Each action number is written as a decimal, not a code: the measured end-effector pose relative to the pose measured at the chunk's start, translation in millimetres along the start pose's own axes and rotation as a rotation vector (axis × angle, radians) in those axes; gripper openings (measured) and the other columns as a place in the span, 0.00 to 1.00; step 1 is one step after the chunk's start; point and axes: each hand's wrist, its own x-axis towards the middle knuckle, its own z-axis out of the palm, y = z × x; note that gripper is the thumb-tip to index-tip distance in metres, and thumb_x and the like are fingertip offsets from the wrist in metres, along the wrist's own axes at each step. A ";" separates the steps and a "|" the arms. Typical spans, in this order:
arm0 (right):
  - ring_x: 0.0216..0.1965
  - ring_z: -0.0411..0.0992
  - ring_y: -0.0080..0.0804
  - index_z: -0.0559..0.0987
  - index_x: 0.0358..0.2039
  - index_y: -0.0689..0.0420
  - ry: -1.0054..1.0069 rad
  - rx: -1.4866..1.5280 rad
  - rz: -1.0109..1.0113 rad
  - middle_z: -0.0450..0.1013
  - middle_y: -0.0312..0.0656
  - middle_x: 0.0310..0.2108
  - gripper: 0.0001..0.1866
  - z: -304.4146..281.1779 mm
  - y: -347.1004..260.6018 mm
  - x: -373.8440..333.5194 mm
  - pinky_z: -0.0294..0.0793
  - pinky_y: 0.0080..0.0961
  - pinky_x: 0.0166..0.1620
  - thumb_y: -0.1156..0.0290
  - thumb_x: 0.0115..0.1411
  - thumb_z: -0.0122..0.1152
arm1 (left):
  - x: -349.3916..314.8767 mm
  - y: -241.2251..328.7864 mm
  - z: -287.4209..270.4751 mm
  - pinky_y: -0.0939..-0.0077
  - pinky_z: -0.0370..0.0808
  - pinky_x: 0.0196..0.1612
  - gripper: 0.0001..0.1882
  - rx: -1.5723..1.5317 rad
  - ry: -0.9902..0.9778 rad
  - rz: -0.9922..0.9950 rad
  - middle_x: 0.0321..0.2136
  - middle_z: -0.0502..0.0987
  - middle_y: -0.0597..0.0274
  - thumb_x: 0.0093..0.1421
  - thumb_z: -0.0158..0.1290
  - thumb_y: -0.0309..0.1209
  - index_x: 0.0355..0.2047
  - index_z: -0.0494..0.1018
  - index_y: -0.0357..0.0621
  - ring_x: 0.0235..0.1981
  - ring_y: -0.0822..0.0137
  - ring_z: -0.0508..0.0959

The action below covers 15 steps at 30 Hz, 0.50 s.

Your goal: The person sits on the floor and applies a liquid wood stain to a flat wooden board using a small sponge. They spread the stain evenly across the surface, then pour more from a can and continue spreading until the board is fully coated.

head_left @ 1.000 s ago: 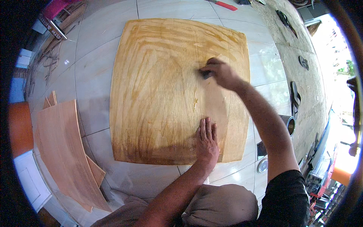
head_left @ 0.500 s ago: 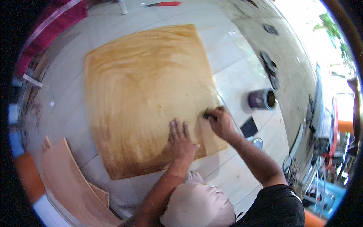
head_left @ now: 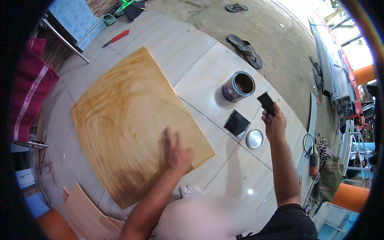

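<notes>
A square wooden board (head_left: 140, 116) lies on the tiles, smeared with streaky yellow-brown finish that darkens at its near left corner. My left hand (head_left: 178, 154) is over the board's near right part, fingers stretched out and blurred by motion, with nothing seen in it. Off to the right, my right hand (head_left: 276, 124) pinches a flat black rectangular piece (head_left: 265, 102), raised above the floor. Close by stand an open can (head_left: 234, 90) with dark contents, a flat black square (head_left: 236, 123) and a round silver lid (head_left: 255, 139).
Thin wood sheets (head_left: 90, 214) lie at the lower left. A red-handled tool (head_left: 116, 38) rests beyond the board. Dark sandals (head_left: 246, 51) sit on the ground past the tile edge. At right are a corded power tool (head_left: 313, 164) and a green bag (head_left: 329, 178).
My right hand has left the board and moved right, past the can, with the black piece. My left hand has shifted slightly and is blurred. The view has turned to the right.
</notes>
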 end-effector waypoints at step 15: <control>0.24 0.73 0.25 0.76 0.50 0.60 0.392 0.118 0.344 0.79 0.46 0.33 0.17 -120.2 45.7 -146.2 0.71 0.20 0.27 0.58 0.75 0.55 | 225.6 158.3 98.8 0.53 0.67 0.67 0.65 -0.651 0.134 0.349 0.62 0.66 0.43 0.37 0.79 0.41 0.69 0.50 0.38 0.64 0.46 0.68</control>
